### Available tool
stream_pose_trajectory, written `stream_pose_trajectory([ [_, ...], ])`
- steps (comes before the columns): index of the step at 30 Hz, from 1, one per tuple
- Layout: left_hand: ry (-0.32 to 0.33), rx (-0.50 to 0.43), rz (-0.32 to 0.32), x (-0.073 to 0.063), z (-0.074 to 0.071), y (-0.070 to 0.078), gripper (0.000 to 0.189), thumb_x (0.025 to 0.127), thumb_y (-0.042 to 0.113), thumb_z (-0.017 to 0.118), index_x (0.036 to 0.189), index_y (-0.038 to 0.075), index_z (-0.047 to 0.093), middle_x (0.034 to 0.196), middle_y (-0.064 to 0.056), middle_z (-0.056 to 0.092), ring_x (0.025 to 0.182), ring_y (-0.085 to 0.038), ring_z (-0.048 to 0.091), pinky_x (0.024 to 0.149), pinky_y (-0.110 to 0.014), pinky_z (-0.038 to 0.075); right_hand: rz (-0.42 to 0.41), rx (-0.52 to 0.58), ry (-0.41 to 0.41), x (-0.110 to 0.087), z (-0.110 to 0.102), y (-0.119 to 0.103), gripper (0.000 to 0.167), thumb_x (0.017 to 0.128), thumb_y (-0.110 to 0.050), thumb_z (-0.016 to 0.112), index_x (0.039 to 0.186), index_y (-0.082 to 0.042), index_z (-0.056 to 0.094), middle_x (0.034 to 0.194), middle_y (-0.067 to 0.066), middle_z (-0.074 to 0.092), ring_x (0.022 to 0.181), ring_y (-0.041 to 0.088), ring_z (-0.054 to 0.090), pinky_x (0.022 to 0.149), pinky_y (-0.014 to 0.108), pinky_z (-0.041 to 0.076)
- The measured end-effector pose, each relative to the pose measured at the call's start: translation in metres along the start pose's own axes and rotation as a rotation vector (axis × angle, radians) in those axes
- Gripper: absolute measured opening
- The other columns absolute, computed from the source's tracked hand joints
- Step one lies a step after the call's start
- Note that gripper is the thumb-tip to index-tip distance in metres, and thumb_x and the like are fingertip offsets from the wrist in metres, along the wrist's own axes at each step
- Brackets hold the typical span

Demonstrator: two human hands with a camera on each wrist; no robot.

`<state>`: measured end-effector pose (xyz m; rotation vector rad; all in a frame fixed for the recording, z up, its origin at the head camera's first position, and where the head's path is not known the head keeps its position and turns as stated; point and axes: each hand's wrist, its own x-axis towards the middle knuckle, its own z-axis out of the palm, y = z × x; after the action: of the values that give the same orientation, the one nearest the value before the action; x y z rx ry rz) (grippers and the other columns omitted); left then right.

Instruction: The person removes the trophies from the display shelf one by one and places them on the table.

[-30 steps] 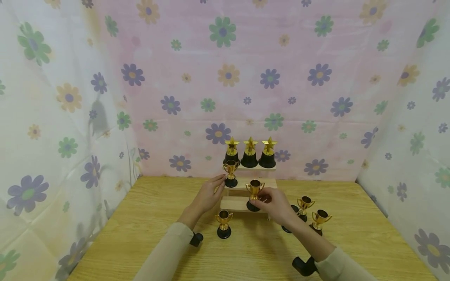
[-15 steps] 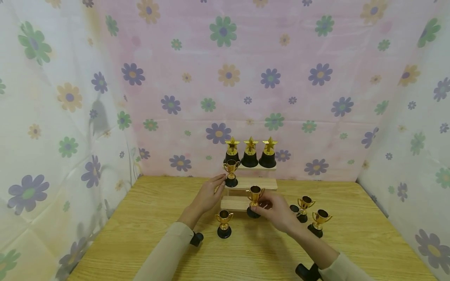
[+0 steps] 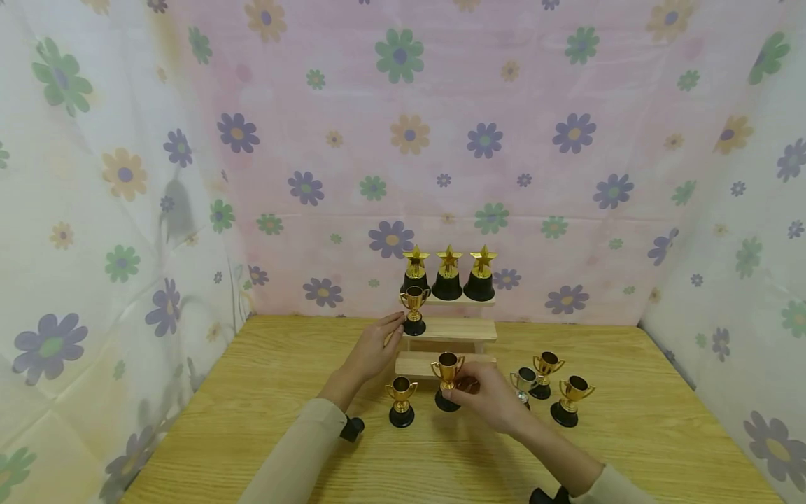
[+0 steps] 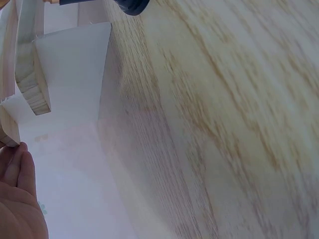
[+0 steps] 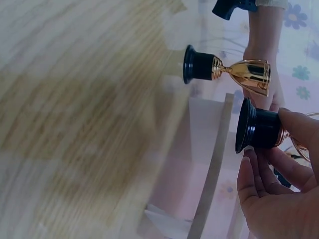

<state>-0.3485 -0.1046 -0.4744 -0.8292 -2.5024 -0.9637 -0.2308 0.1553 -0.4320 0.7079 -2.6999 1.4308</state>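
A small gold trophy cup (image 3: 448,378) with a black base is pinched between the thumb and fingers of my right hand (image 3: 490,399), in front of the wooden tiered stand (image 3: 460,329). In the right wrist view its black base (image 5: 261,128) shows above the table. My left hand (image 3: 371,350) reaches to the stand's left side with fingers extended, beside another gold trophy cup (image 3: 413,311) on the middle step. The left wrist view shows these fingertips (image 4: 25,159) at the end of a wooden step (image 4: 7,127).
Several black-based star trophies (image 3: 448,273) line the top step. One gold cup (image 3: 401,400) stands on the table (image 3: 252,420) left of the held one. To the right stand a silver cup (image 3: 524,383) and two gold cups, one nearer (image 3: 571,399) and one farther (image 3: 546,371).
My right hand has drawn the gold trophy cup back from the lower step, toward me and slightly left, uncovering the silver cup. The left hand stays in place.
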Motion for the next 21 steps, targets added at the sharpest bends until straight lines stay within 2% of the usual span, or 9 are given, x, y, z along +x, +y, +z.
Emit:
stream_pose_trajectory([
  [7,0.001,0.008,-0.001,0.000,-0.001,0.002,0.041,0.110,0.019,0.048,0.143,-0.004,0.056,0.148,-0.021,0.054,0.138,-0.037,0.051,0.114,-0.049,0.043,0.020,0.006,-0.032,-0.002,0.010,0.003,0.020,0.093,-0.024,0.078,0.103,-0.008,0.073,0.095,-0.001,0.068,0.086,0.015,0.064,0.073,0.026,0.054],
  [14,0.006,0.003,0.011,-0.001,-0.002,0.003,0.041,0.110,0.018,0.048,0.143,-0.006,0.056,0.147,-0.024,0.054,0.138,-0.038,0.051,0.114,-0.050,0.043,-0.013,0.022,-0.046,-0.003,0.019,0.002,0.020,0.092,-0.021,0.079,0.102,-0.005,0.073,0.095,0.001,0.070,0.086,0.015,0.065,0.072,0.025,0.054],
  [21,-0.009,0.013,-0.018,-0.002,-0.002,0.004,0.042,0.111,0.021,0.048,0.145,0.000,0.056,0.150,-0.016,0.053,0.140,-0.034,0.050,0.115,-0.046,0.042,-0.033,0.033,-0.065,-0.001,0.029,-0.001,0.019,0.091,-0.022,0.079,0.101,-0.006,0.074,0.095,0.000,0.070,0.085,0.013,0.064,0.072,0.026,0.055],
])
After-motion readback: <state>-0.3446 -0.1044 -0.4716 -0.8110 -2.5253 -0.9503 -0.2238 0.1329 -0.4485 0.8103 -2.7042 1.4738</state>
